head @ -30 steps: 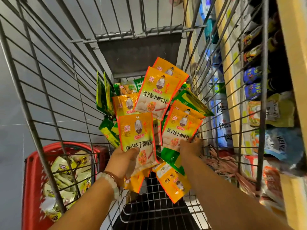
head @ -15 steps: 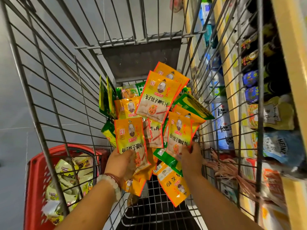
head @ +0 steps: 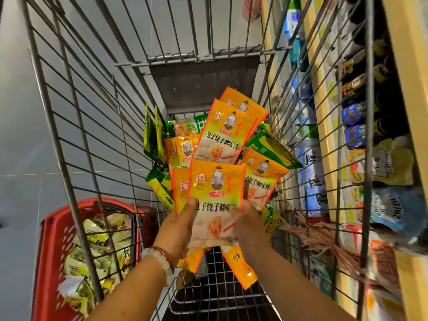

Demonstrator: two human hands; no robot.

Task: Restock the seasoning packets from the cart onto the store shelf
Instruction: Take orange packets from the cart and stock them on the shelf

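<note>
Head view, looking down into wire cart [head: 76, 126].

Step in hand: gathering orange packets into one stack. Left hand [head: 178, 228] gripping front packet [head: 216, 200] at its left edge, thumb laid across the face; right hand [head: 249, 228] pinching the same bunch at its right edge, fingers curled behind. Further packets fanned just behind the front one. Advice: square the edges before lifting, keep both thumbs on the top face so nothing slides out, raise the bunch straight up past the wire side, then turn right toward shelf [head: 324, 126].

Containers:
- Cart: loose heap of orange packets [head: 228, 137], some upright, some tilted; green packets [head: 271, 147] mixed among them and against the left wire wall; one orange packet [head: 239, 267] lying low on the mesh floor.
- Red basket [head: 49, 251], outside the cart on the floor at left: pale yellow-green packets [head: 97, 246], piled loosely.
- Shelf, just beside the cart on the right: blue and white bags, dark bottles, sauce pouches; labels blurred, probably condiments.
</note>
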